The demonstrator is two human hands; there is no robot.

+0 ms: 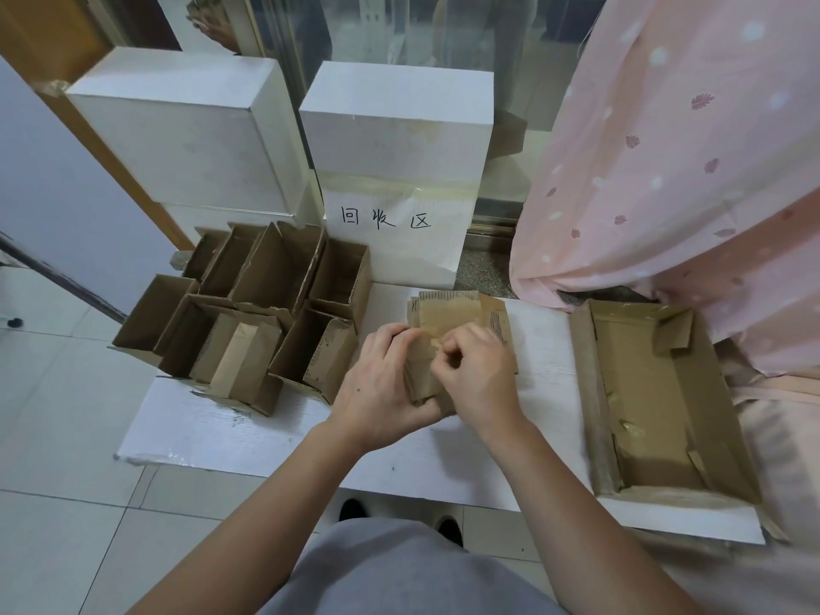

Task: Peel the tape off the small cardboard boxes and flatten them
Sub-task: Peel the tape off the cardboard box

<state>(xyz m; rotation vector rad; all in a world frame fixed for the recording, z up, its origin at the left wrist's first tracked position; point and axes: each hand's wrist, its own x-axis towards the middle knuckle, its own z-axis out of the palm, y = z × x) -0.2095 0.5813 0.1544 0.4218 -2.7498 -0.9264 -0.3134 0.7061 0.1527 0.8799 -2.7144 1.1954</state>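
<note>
A small brown cardboard box (448, 317) lies near the middle of the white board (275, 428). My left hand (381, 383) grips its left side, fingers curled over the top edge. My right hand (475, 370) pinches a strip of clear tape (437, 344) on the box's upper face, thumb and fingers pressed together. The box's lower half is hidden behind both hands. Several open small cardboard boxes (248, 312) stand packed together on the left of the board.
A shallow brown cardboard tray (661, 401) lies at the right. Two white boxes (186, 126) stand at the back, with a paper sign (390, 224) in front of one. A pink curtain (692, 162) hangs at the right.
</note>
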